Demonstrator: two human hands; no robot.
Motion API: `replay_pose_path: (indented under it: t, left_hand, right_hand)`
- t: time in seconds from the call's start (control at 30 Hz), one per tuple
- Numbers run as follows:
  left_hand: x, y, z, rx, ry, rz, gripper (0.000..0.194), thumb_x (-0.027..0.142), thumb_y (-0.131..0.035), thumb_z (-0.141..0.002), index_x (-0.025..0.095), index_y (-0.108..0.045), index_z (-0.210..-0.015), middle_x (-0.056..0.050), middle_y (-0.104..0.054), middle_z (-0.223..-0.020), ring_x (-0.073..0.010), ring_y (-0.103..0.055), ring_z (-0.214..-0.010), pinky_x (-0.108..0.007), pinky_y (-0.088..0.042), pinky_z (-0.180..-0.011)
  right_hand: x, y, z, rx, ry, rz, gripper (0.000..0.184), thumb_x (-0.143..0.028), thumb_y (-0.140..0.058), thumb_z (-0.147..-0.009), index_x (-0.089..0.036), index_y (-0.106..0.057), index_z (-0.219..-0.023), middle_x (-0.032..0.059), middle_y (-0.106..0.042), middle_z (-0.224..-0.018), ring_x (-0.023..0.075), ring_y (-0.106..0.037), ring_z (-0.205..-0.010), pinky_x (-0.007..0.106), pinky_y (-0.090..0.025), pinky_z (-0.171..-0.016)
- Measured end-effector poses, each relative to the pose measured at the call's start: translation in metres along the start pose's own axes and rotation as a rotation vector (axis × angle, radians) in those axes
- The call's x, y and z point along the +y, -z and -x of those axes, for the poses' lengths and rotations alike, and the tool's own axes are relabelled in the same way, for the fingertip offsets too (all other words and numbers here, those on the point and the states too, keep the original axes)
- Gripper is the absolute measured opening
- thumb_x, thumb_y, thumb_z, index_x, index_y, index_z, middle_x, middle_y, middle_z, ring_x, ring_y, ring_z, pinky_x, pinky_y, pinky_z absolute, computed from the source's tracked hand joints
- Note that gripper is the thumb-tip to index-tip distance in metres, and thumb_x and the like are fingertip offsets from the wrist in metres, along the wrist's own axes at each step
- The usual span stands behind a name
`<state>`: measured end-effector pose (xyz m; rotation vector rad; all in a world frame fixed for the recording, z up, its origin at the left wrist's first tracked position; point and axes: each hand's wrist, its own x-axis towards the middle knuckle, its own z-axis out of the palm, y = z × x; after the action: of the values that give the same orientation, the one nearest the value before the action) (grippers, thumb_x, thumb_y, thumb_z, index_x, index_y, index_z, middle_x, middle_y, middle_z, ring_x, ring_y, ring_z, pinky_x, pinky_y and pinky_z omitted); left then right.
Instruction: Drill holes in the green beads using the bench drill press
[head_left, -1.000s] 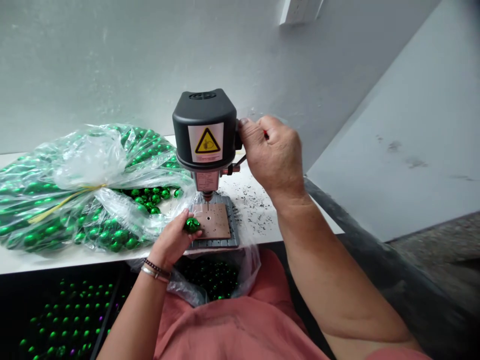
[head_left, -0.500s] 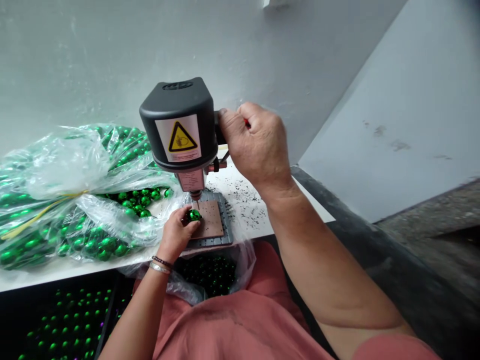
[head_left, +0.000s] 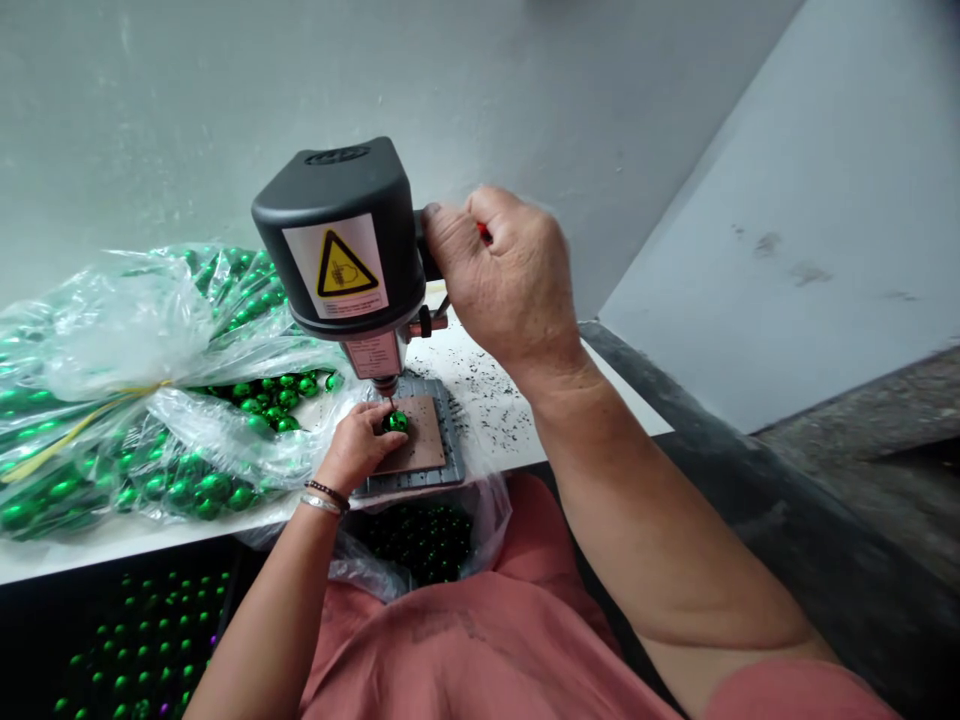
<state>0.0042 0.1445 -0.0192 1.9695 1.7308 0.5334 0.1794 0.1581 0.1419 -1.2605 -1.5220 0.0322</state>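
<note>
A shiny green ball (head_left: 396, 421) rests on a pale brown board (head_left: 420, 438), right below the thin bit of a small drill press (head_left: 337, 240). My left hand (head_left: 352, 443) pinches this ball from the left, thumb on the near side and fingers behind. At the machine's right side, my right hand (head_left: 517, 275) is closed around the drill press handle, which it mostly hides; a bit of red shows between the fingers. Whether the bit touches the ball, I cannot tell.
Clear plastic bags (head_left: 127, 340) full of green balls cover the left of the white table (head_left: 634, 400). Dark shavings (head_left: 487, 400) lie right of the drill base. A plastic bag (head_left: 491, 520) with green balls hangs at my lap; a dark tray (head_left: 45, 620) holds more.
The ball and my left hand have shifted slightly relative to the board, putting the ball more squarely beneath the bit. My right hand keeps its hold; the view has moved a little.
</note>
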Motion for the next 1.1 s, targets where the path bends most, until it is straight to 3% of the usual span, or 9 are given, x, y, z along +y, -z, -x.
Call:
replay_pose_path:
  t: [0.27, 0.57, 0.8, 1.1]
  left_hand:
    - [-0.003, 0.001, -0.002, -0.01, -0.009, -0.005, 0.043, 0.037, -0.059, -0.077, 0.016, -0.063, -0.115, -0.01, -0.063, -0.118, -0.0216, -0.057, -0.109, -0.033, -0.039, -0.098]
    - [-0.007, 0.011, -0.001, -0.096, -0.071, 0.034, 0.033, 0.033, -0.051, -0.08, 0.018, -0.065, -0.106, -0.005, -0.068, -0.105, -0.0197, -0.059, -0.098, -0.031, -0.042, -0.092]
    - [-0.009, 0.001, -0.004, -0.021, -0.064, -0.03, 0.044, 0.033, -0.056, -0.079, 0.015, -0.06, -0.118, -0.011, -0.062, -0.118, -0.0206, -0.056, -0.109, -0.031, -0.04, -0.097]
    - [-0.01, 0.0, -0.002, -0.007, -0.02, 0.023, 0.045, 0.035, -0.062, -0.074, 0.019, -0.062, -0.115, -0.008, -0.063, -0.116, -0.0203, -0.057, -0.107, -0.032, -0.041, -0.097]
  right_hand:
    - [-0.001, 0.0, 0.002, -0.003, -0.018, -0.022, 0.043, -0.043, -0.047, -0.084, -0.018, -0.026, -0.055, -0.0038, -0.028, -0.051, 0.0056, -0.022, -0.053, 0.024, -0.02, -0.054]
    - [0.0, 0.001, 0.003, -0.016, -0.013, -0.034, 0.041, -0.041, -0.045, -0.084, -0.019, -0.024, -0.056, -0.004, -0.03, -0.052, 0.0065, -0.022, -0.052, 0.024, -0.022, -0.053]
    - [0.0, 0.001, 0.004, -0.018, -0.014, -0.027, 0.04, -0.041, -0.044, -0.084, -0.02, -0.025, -0.057, -0.0037, -0.032, -0.052, 0.0074, -0.024, -0.053, 0.025, -0.023, -0.054]
    - [0.0, 0.002, 0.006, 0.0, 0.021, -0.05, 0.042, -0.043, -0.044, -0.084, -0.019, -0.025, -0.056, -0.0049, -0.028, -0.05, 0.0059, -0.022, -0.051, 0.025, -0.021, -0.053]
